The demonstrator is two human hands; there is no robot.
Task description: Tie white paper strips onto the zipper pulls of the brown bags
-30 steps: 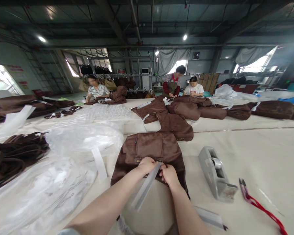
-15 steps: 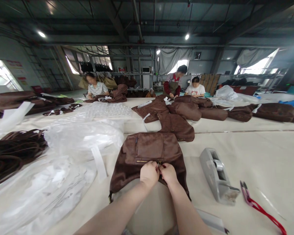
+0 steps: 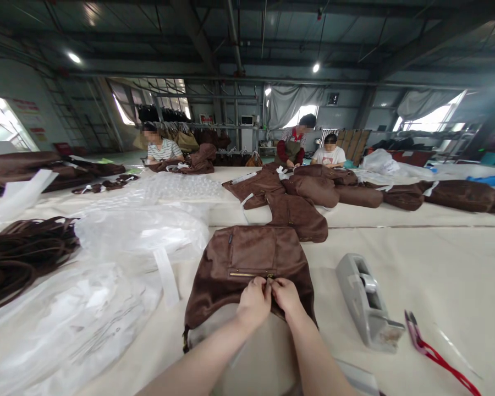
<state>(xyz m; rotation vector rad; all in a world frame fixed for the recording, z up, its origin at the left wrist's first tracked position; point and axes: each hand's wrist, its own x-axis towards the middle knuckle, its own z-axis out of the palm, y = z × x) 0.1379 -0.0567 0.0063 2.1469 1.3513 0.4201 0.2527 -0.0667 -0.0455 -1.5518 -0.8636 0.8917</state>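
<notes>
A dark brown soft leather handbag (image 3: 251, 247) lies flat before me, its curved opening towards me over a pale lining. A short brass zip (image 3: 247, 274) crosses its front below a stitched panel. My left hand (image 3: 254, 300) and my right hand (image 3: 286, 296) meet at the zip's right end, fingertips pinched together. Both are closed on the small zip pull just under the brass slider, which the fingers mostly hide. A metal ring fitting (image 3: 185, 338) shows at the bag's lower left corner.
Right of the bag stand a grey tape dispenser (image 3: 367, 308) and red-handled snips (image 3: 414, 330). Plastic bags (image 3: 86, 319), a white paper strip (image 3: 166, 278) and brown straps (image 3: 28, 253) lie left. More brown bags (image 3: 299, 214) lie beyond; several people (image 3: 291, 146) work across the table.
My hands have shifted slightly down, away from the zip, and more of its brass line shows. The fingertips stay together at its right end. The view has tilted a little.
</notes>
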